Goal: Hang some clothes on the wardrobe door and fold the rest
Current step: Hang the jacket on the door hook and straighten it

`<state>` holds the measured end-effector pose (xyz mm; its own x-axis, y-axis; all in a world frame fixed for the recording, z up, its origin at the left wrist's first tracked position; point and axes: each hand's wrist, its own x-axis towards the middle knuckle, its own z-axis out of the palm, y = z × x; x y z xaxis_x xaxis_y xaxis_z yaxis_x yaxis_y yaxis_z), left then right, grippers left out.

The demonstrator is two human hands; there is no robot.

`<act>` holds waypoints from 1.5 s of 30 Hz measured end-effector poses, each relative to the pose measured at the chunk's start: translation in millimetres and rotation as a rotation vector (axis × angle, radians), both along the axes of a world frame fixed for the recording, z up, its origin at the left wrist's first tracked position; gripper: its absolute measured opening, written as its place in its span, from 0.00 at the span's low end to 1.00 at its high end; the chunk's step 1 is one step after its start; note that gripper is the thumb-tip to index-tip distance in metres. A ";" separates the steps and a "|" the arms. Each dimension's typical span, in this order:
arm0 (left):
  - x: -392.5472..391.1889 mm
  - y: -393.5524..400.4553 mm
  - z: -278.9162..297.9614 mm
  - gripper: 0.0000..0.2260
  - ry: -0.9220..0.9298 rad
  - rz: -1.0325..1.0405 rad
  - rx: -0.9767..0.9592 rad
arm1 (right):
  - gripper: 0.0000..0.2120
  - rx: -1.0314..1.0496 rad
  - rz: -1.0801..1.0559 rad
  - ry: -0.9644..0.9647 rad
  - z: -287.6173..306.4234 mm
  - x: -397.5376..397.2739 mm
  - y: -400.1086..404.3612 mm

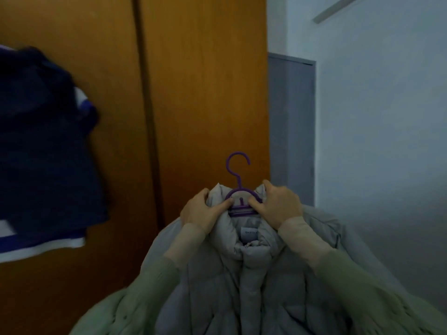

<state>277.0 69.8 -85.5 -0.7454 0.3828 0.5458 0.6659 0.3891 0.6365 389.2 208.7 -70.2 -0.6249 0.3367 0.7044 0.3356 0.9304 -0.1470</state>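
A grey puffer jacket [251,281] hangs on a purple plastic hanger [238,187], held up in front of the brown wooden wardrobe door [205,93]. My left hand [203,209] grips the left side of the jacket's collar, thumb against the hanger. My right hand [278,201] grips the right side of the collar together with the hanger's shoulder. The hanger's hook stands free above the collar, touching nothing.
A dark blue garment with white and purple trim [41,153] hangs on the wardrobe's left door. To the right of the wardrobe are a grey door [292,129] and a white wall [382,117].
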 end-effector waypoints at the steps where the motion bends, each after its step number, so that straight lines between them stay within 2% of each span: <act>1: -4.9 -19.9 -0.7 0.17 0.004 0.036 -0.002 | 0.22 -0.010 0.037 -0.004 -1.1 -10.0 -15.2; 5: -26.5 -88.9 -2.4 0.26 0.013 0.200 -0.022 | 0.22 -0.022 0.165 -0.034 -2.8 -48.3 -70.9; 7: -34.7 -122.4 0.1 0.23 0.025 0.264 -0.014 | 0.23 -0.006 0.240 -0.034 -3.0 -66.0 -97.7; 9: -43.9 -155.2 2.8 0.25 0.026 0.335 -0.009 | 0.24 0.016 0.329 -0.016 -2.2 -84.5 -124.7; 11: -51.5 -188.5 7.5 0.26 0.038 0.415 -0.024 | 0.21 0.016 0.420 0.011 0.3 -105.9 -151.4; 14: -62.0 -234.3 18.4 0.21 0.066 0.514 -0.021 | 0.18 -0.005 0.567 0.043 10.1 -138.3 -190.0; 19: -80.8 -297.6 44.7 0.23 0.122 0.666 0.030 | 0.19 -0.048 0.777 0.104 38.7 -184.8 -248.4; 24: -97.8 -338.5 68.2 0.24 0.199 0.757 0.025 | 0.18 0.008 0.870 0.121 63.9 -222.0 -290.0; 28: -121.0 -366.1 90.8 0.31 0.235 0.776 0.004 | 0.20 0.012 0.916 0.152 86.8 -250.2 -315.8; 34: -153.6 -399.5 166.9 0.24 0.388 0.816 -0.053 | 0.21 -0.039 0.979 0.242 157.5 -290.8 -349.7; 37: -174.0 -421.3 213.5 0.27 0.483 0.787 -0.009 | 0.21 -0.007 0.952 0.309 205.7 -308.9 -369.3; 42: -198.1 -450.5 291.1 0.16 0.552 0.748 0.006 | 0.21 0.017 0.918 0.390 288.8 -330.4 -400.6; 45: -218.0 -466.8 336.0 0.19 0.576 0.701 0.024 | 0.22 0.052 0.862 0.418 333.3 -337.1 -416.5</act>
<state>59.0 -397.0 250.5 -0.4128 -0.0720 0.9080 0.4988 0.8162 0.2916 52.1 -207.8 263.1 -0.3377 -0.1587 0.9278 -0.5374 0.8417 -0.0516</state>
